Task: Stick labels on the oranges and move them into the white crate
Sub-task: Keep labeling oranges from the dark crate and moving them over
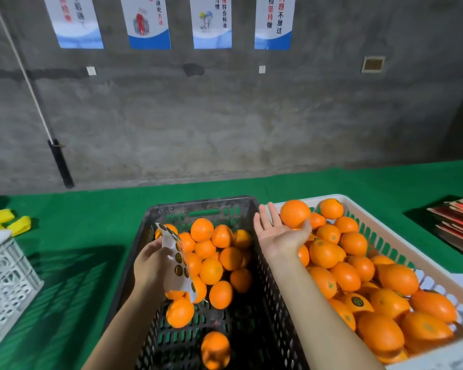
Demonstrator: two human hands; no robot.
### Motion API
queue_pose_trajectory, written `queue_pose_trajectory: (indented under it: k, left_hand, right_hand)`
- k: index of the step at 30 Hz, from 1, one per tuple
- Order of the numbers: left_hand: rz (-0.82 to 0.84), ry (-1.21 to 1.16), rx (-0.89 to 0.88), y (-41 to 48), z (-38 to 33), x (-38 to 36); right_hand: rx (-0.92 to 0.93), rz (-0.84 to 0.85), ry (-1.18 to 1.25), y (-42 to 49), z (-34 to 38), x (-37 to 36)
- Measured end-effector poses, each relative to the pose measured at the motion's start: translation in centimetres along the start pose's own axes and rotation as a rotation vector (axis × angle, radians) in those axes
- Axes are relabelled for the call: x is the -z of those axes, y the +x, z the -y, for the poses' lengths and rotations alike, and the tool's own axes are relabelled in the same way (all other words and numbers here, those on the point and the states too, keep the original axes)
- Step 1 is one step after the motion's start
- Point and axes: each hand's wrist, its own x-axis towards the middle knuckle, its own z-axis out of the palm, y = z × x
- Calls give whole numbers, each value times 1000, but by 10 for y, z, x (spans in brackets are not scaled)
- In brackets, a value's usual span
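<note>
Concrete wall [225,124] with posters [147,22] at the back, green cloth [78,222] under everything. Your left hand [150,265] hangs over the near-left part of the black crate [198,202] and pinches the label sheet [178,263] between thumb and curled fingers. The sheet droops over the loose oranges [211,271] just right of that hand. Your right hand [278,233] is spread, palm up and fingers straight, above the far-left corner of the white crate [385,231]. One orange [295,213] sits at its fingertips and thumb, barely touching or just off them; you cannot tell which, and no label shows on the side facing you. Below and right of that hand the white crate is heaped, with dark round labels on several fruit. This reads as the release. Do it low: tip the palm so the orange rolls onto the pile instead of dropping. Aim for the hollow beyond your fingertips, not the crest by the rim, where it could roll out. Hold the sheet clear of the fruit so no sticker catches early. Plenty of oranges lie under your left hand, so the job looks far from done.
</note>
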Motion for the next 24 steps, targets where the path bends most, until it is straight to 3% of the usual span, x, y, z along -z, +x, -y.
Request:
queue_pose_trajectory:
  k: [4,6,8,10,12,14,16,19,24]
  left_hand:
    - [25,24,-32,0,2,-1]
    - [71,43,-43,-1,3,-2]
    - [135,74,-41,-1,5,-4]
    - [203,96,-37,-3,8,-5]
    - [271,120,-30,-5,8,-6]
    - [344,134,-11,-7,7,-6]
    - [385,132,14,-8,5,-7]
    - [333,154,-29,-12,1,-9]
    - [301,197,-134,-17,-1,-7]
  right_hand:
    - [80,-77,-27,1,6,1]
    - [82,-84,-165,-1,-1,2]
    - [64,-88,-502,-9,-18,5]
    - [65,-41,-988,-17,-39,10]
    - [125,146,-1510,-18,-59,21]
    - [143,361,-1833,-17,-71,28]
    - [62,458,-1824,-16,-75,32]
    - [-139,455,-1630,-18,-73,29]
    - [-95,504,-1527,-22,-67,20]
